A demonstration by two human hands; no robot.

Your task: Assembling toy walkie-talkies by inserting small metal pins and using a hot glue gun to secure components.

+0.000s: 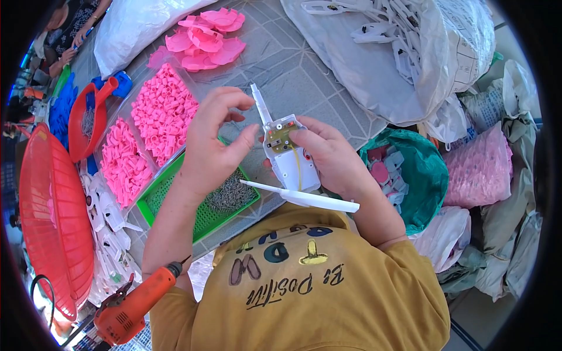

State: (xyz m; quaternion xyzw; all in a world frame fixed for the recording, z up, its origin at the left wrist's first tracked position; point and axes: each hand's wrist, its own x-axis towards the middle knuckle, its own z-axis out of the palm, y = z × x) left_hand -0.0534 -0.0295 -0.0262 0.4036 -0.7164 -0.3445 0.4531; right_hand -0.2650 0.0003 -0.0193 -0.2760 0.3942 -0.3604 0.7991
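My right hand (333, 155) holds a white plastic housing half (288, 165) with a long stepped, pointed tip. The thumb presses on a small circuit board (280, 139) set inside it, and a thin yellow wire runs down from the board. My left hand (219, 137) is open beside the tip, thumb and fingers apart, with nothing between them. Just below, close to my shirt, is a second slim white housing piece (310, 200), seen edge-on. Whether it is joined to the first cannot be told.
A green tray (256, 202) of screws lies under my left forearm, beside pink caps (164, 111) and pink shells (205, 38). An orange electric screwdriver (137, 310) is at lower left, near a red basket (55, 222). Right: a green bag (430, 175) and white sack (468, 41).
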